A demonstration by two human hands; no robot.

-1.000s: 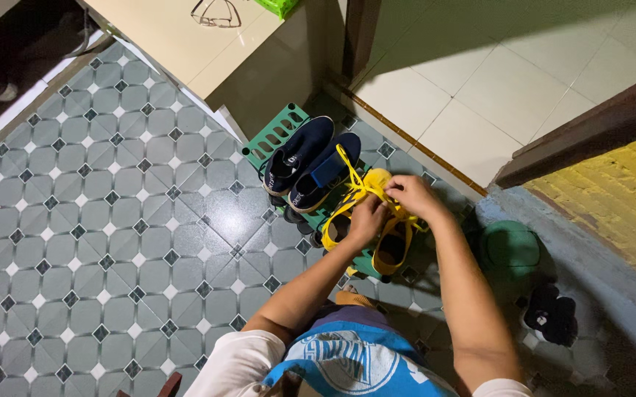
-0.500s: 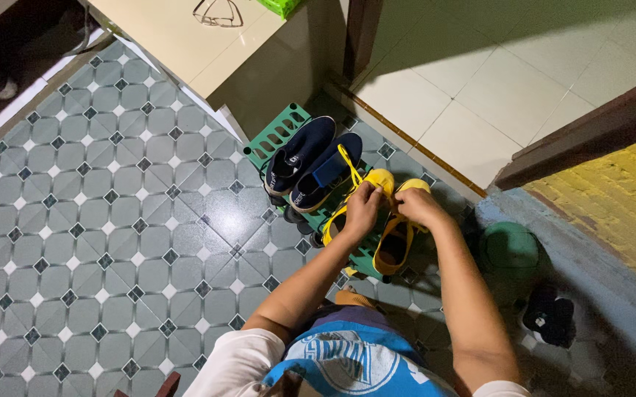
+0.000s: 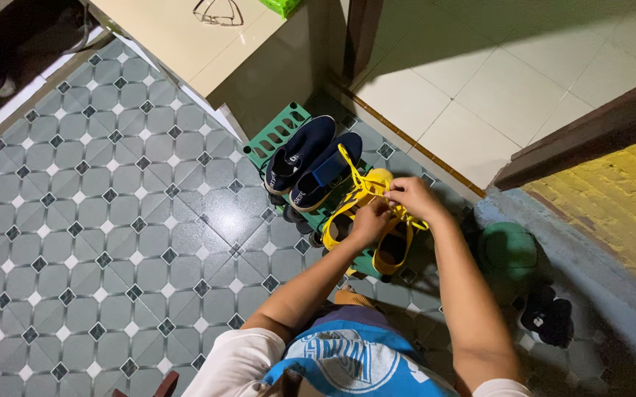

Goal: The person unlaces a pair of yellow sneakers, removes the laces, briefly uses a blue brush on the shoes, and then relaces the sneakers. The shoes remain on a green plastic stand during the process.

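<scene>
The left hand (image 3: 370, 220) has dropped lower, the right hand (image 3: 410, 195) risen. Both pinch the bright yellow laces (image 3: 353, 176) of the 2 yellow canvas shoes (image 3: 391, 246), drawing them taut.

The left hand (image 3: 371, 220) and right hand (image 3: 412, 197) cover the yellow shoes' (image 3: 391, 250) fronts; the glasses (image 3: 217, 11) (top edge) are cut off, and the lace grip cannot be told

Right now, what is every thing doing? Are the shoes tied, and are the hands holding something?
Yellow shoes: on the green rack, laces loose.
Yellow laces: pulled up between both hands.
Left hand: pinching the laces.
Right hand: pinching the laces.
Dark blue shoes: side by side on the rack, untouched.
Green rack: standing on the tiled floor.
Eyeglasses: lying on the pale surface.
</scene>
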